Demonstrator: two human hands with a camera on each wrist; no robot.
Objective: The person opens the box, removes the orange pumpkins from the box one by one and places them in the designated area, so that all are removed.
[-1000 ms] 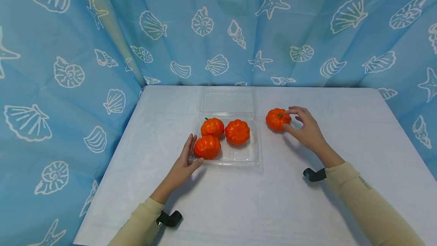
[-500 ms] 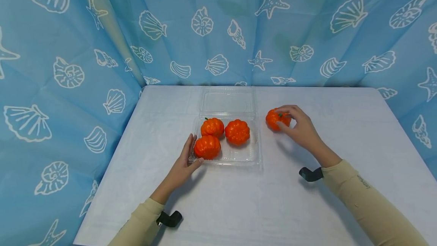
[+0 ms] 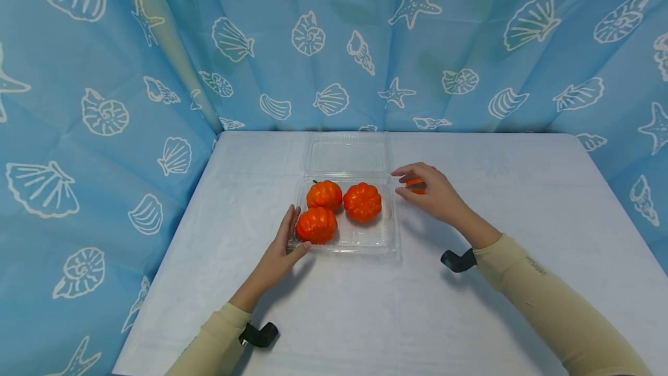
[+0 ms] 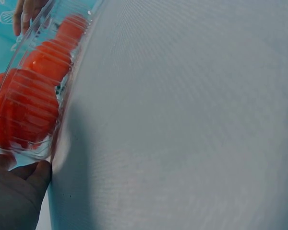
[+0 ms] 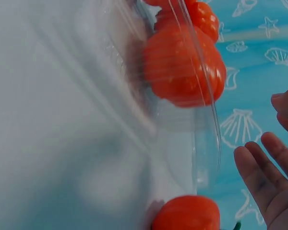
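Note:
A clear plastic clamshell container lies with its lid raised back, holding three small orange pumpkins. One pumpkin sits front left, another behind it and a third to the right. At the container's left front corner my left hand grips it, fingers along the side and thumb at the front. My right hand hovers with parted fingers just right of the container. Mostly hidden behind it is a loose pumpkin; in the right wrist view this pumpkin stands apart from the fingers.
A white cloth-covered table bears everything. Along its back and left side hangs a blue curtain with white shell prints. The container's transparent lid lies toward the table's back edge.
My right hand has moved left from beside the loose pumpkin, passing over it toward the container, and now covers most of it. My left hand and the container have stayed put.

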